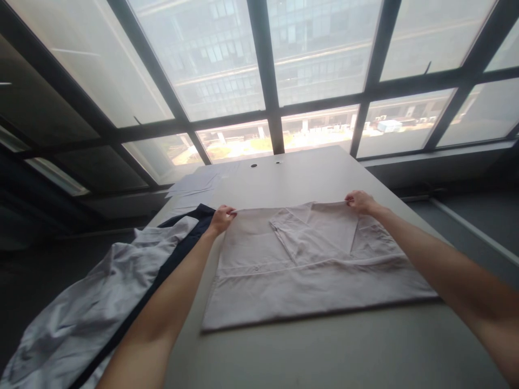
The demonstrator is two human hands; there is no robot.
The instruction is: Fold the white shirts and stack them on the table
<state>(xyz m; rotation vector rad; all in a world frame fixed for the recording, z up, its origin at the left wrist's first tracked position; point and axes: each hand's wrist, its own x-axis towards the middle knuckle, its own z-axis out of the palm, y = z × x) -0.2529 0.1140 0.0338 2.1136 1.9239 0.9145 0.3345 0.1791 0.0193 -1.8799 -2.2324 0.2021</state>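
A pale, pinkish-white shirt (300,294) lies spread on the white table, partly folded, with a button strip running across it and a sleeve folded over its middle. At its far left corner my left hand (223,219) pinches the edge between thumb and fingers. My right hand (359,202) grips the same far edge toward the right, its fingers closed on the cloth. The right part of the shirt passes behind my right forearm. Beside my left arm lies a crumpled light grey garment (109,292) with a dark navy cloth (178,248) alongside it.
The white table (308,175) reaches toward large dark-framed windows and has two round holes (254,165) near its far end. Several sheets of paper (194,183) lie at the far left. The grey garment hangs over the table's left edge.
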